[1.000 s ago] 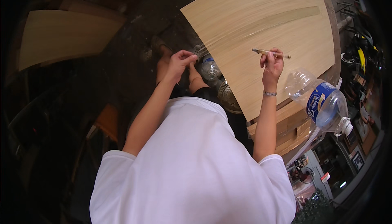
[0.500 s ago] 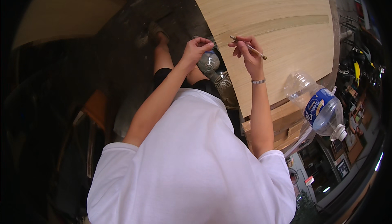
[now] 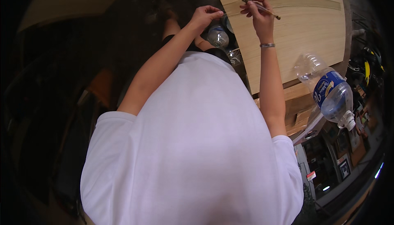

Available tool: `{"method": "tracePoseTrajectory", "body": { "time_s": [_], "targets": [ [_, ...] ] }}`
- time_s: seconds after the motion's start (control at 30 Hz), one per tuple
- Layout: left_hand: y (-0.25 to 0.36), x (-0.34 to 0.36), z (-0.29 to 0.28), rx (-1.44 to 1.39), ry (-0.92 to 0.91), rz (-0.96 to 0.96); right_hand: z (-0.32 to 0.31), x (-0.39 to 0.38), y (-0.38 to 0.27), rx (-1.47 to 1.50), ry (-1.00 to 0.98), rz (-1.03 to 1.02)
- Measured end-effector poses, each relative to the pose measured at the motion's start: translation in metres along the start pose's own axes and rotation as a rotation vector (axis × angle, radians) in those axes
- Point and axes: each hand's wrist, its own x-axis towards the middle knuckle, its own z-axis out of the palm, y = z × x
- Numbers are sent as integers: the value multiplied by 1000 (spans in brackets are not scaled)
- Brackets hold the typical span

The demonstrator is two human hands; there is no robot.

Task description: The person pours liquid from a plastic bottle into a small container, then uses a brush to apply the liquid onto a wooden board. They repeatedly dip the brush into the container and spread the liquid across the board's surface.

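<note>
Brush (image 3: pixel 261 8) pinched in my right hand (image 3: pixel 259 14), thin handle slanting across fingers, tip over pale wood panel (image 3: pixel 295 32) near darker stripe. Left hand (image 3: pixel 204 16) curled at panel's left edge, fingers closed (on what, cannot tell). Small clear jar (image 3: pixel 217 37) just below left hand, beside panel edge. Silver bracelet on right wrist. Plastic water bottle (image 3: pixel 330 93), blue label, lying at panel's lower right corner, cap pointing away.
</note>
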Motion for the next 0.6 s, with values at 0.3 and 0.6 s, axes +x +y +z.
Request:
{"method": "tracePoseTrajectory", "body": {
  "time_s": [0.3,0.6],
  "targets": [
    [-12,-9,8,4,73,2,15,-8,25,-235,-100,-49],
    [-17,-4,13,-13,117,117,21,8,26,-455,-189,-133]
  ]
}}
